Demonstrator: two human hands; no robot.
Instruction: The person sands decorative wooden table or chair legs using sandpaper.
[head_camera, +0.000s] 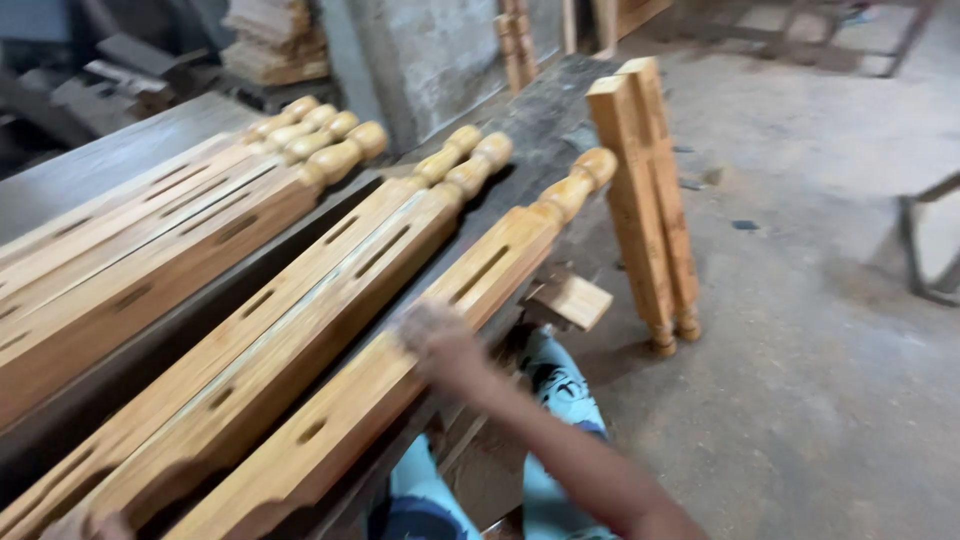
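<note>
Lowest in the frame, at the bottom left corner, a sliver of the left hand shows at the near end of the wooden posts (too little of it is in view to tell how its fingers lie). Just right of that, the right arm reaches up from the bottom centre, and the right hand lies flat on top of the nearest carved wooden post. The hand is blurred, so I cannot tell whether its fingers are spread or pressed together.

That post runs diagonally from the lower left up toward the centre, slotted along its face, with a turned knob at its far end. It rests on the dark worktop, at the right-hand edge of it. Beside it, to the left, lie two more slotted posts close together, and further left, across a gap, a group of four posts.

Below the worktop edge, a small wooden block sticks out. Past it, right of centre, two posts stand upright on the dusty concrete floor, leaning against the worktop.

In the upper left, stacked timber sits against the wall.
</note>
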